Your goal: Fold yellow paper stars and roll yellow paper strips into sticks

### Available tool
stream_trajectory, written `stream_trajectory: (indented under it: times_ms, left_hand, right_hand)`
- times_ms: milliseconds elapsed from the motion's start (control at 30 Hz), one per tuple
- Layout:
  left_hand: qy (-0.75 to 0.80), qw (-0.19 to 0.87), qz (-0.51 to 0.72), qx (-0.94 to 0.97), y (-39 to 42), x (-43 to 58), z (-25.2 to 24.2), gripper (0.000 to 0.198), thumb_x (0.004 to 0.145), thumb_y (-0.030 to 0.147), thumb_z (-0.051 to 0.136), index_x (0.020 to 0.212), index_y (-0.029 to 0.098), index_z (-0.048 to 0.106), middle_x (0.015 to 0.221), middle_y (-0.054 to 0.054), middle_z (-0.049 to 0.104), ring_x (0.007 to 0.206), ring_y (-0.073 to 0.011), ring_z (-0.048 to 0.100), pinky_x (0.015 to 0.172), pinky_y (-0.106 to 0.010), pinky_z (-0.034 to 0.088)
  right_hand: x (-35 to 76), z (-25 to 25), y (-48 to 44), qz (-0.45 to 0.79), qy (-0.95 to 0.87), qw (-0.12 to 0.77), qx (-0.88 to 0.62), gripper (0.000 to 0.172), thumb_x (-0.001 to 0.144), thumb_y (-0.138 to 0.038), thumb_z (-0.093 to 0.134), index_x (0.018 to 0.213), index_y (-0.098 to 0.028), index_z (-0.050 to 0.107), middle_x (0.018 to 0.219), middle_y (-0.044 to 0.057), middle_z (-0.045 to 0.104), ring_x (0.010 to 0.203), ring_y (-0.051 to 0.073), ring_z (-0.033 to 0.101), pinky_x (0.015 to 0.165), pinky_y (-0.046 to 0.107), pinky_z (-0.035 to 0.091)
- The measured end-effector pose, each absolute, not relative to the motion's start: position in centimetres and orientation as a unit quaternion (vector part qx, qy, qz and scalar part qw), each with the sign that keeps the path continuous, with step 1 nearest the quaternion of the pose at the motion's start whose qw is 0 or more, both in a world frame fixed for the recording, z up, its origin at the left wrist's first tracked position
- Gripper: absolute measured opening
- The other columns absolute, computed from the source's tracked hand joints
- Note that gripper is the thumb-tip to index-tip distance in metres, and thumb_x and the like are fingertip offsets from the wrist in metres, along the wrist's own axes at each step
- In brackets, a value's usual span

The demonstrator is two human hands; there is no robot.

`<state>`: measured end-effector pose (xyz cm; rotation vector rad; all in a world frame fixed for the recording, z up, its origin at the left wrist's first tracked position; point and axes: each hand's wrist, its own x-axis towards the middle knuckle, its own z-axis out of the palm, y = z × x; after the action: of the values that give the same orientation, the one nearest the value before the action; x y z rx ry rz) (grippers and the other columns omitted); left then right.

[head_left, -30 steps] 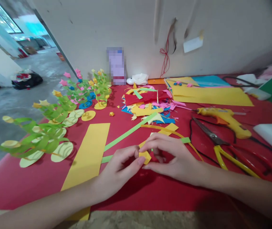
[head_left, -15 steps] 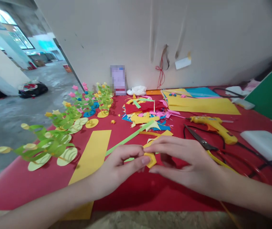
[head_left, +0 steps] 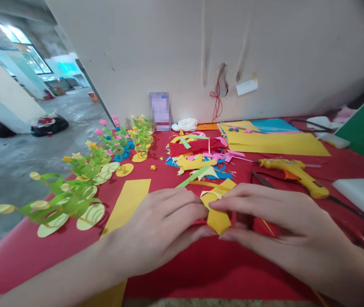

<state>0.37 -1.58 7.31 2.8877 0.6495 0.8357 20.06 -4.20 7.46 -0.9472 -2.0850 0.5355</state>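
Observation:
Between my two hands is a small yellow folded paper piece [head_left: 219, 219] with angular, pentagon-like edges. My left hand [head_left: 172, 221] pinches its left side, the thumb below and the curled fingers above. On the other side, my right hand [head_left: 274, 217] grips it with the index fingertip at the top and the thumb at the lower corner. The yellow paper strip [head_left: 134, 196] lies flat beyond my left wrist. Just behind the folded piece are paper scraps and a light green strip [head_left: 197, 175]. Scissors [head_left: 261, 179] lie mostly hidden behind my right hand.
Paper plants with curly green stems [head_left: 63, 200] stand along the left of the red table. Mixed paper scraps [head_left: 197, 162] are heaped mid-table. A yellow glue gun [head_left: 297, 170] with its cable lies at right, near a white block [head_left: 361, 194]. Yellow sheets [head_left: 274, 144] are behind.
The folded yellow paper has turned and shifted slightly right and nearer. My left hand has rolled over so its back faces up. My right hand has moved a little nearer, covering more of the scissors.

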Motion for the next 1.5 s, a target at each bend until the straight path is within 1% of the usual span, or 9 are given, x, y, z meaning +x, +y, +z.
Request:
stream_trajectory:
  times_ms: [167,367,433,567,767,867,1133,1333,1500]
  left_hand:
    - [0.198,-0.025,0.278,0.940,-1.4,0.3,7.2,0.013,0.085,0.023,0.046,0.079,0.014,0.052,0.073,-0.003,0.062,0.067,-0.0119,0.057,0.065,-0.022,0.043]
    - [0.182,-0.077,0.286,0.938,-1.2,0.2,6.4,0.009,0.084,0.021,0.049,0.082,0.013,0.053,0.075,-0.004,0.063,0.067,-0.0135,0.057,0.064,-0.025,0.044]
    - [0.178,-0.093,0.289,0.936,-1.2,0.1,6.3,0.008,0.083,0.019,0.049,0.081,0.013,0.053,0.074,-0.004,0.063,0.066,-0.0139,0.057,0.063,-0.025,0.044]
    - [0.172,-0.115,0.296,0.932,-1.3,0.0,6.2,0.003,0.081,0.016,0.053,0.080,0.013,0.054,0.071,-0.004,0.062,0.067,-0.0146,0.057,0.064,-0.026,0.045]
    - [0.167,-0.125,0.296,0.932,-1.3,-0.1,6.1,0.003,0.080,0.016,0.052,0.081,0.013,0.054,0.070,-0.003,0.062,0.066,-0.0146,0.057,0.066,-0.027,0.047]
    - [0.160,-0.126,0.296,0.933,-1.4,-0.2,6.2,0.003,0.081,0.015,0.051,0.081,0.013,0.053,0.069,-0.003,0.062,0.067,-0.0150,0.057,0.066,-0.027,0.047]
    - [0.152,-0.112,0.291,0.938,-1.6,-0.3,6.3,0.005,0.081,0.012,0.049,0.082,0.013,0.054,0.070,-0.004,0.061,0.069,-0.0153,0.056,0.068,-0.027,0.045]
    - [0.144,-0.128,0.292,0.937,-1.6,-0.2,6.4,0.010,0.084,0.013,0.043,0.084,0.013,0.054,0.069,-0.003,0.061,0.067,-0.0148,0.056,0.066,-0.026,0.045]
    - [0.128,-0.130,0.308,0.934,-1.5,0.0,6.4,0.014,0.085,0.011,0.041,0.080,0.013,0.054,0.065,-0.002,0.060,0.064,-0.0135,0.055,0.063,-0.025,0.046]
  right_hand:
    - [20.0,7.5,-4.2,0.215,-0.825,0.362,-0.378,0.022,0.073,-0.016,0.061,0.095,-0.020,0.060,0.077,-0.002,0.062,0.057,0.004,0.056,0.055,0.010,0.046]
    - [20.1,7.2,-4.3,0.193,-0.820,0.382,-0.379,0.022,0.071,-0.014,0.063,0.092,-0.022,0.061,0.075,-0.005,0.062,0.061,0.002,0.055,0.059,0.006,0.045]
    - [20.1,7.1,-4.3,0.189,-0.820,0.384,-0.381,0.023,0.071,-0.013,0.063,0.092,-0.022,0.061,0.076,-0.006,0.062,0.061,0.001,0.055,0.061,0.005,0.044]
    - [20.0,7.1,-4.4,0.191,-0.824,0.369,-0.386,0.024,0.073,-0.013,0.061,0.095,-0.022,0.061,0.081,-0.004,0.063,0.067,0.003,0.057,0.065,0.006,0.046]
    - [20.0,7.2,-4.5,0.184,-0.834,0.362,-0.373,0.025,0.072,-0.012,0.061,0.096,-0.022,0.061,0.086,-0.003,0.064,0.073,0.005,0.060,0.066,0.006,0.048]
    - [20.0,7.3,-4.5,0.184,-0.834,0.360,-0.376,0.025,0.073,-0.013,0.060,0.096,-0.023,0.061,0.086,-0.003,0.064,0.071,0.006,0.060,0.065,0.008,0.049]
    - [20.0,7.2,-4.5,0.184,-0.838,0.362,-0.364,0.026,0.072,-0.013,0.062,0.097,-0.020,0.062,0.087,-0.004,0.063,0.073,0.003,0.059,0.069,0.002,0.045]
    - [20.0,7.2,-4.3,0.189,-0.841,0.361,-0.356,0.025,0.073,-0.011,0.061,0.096,-0.018,0.063,0.089,-0.002,0.062,0.076,0.004,0.058,0.073,0.001,0.044]
    - [19.8,7.1,-4.4,0.191,-0.844,0.355,-0.353,0.022,0.076,-0.015,0.058,0.098,-0.018,0.063,0.090,-0.003,0.061,0.077,0.004,0.057,0.075,0.001,0.043]
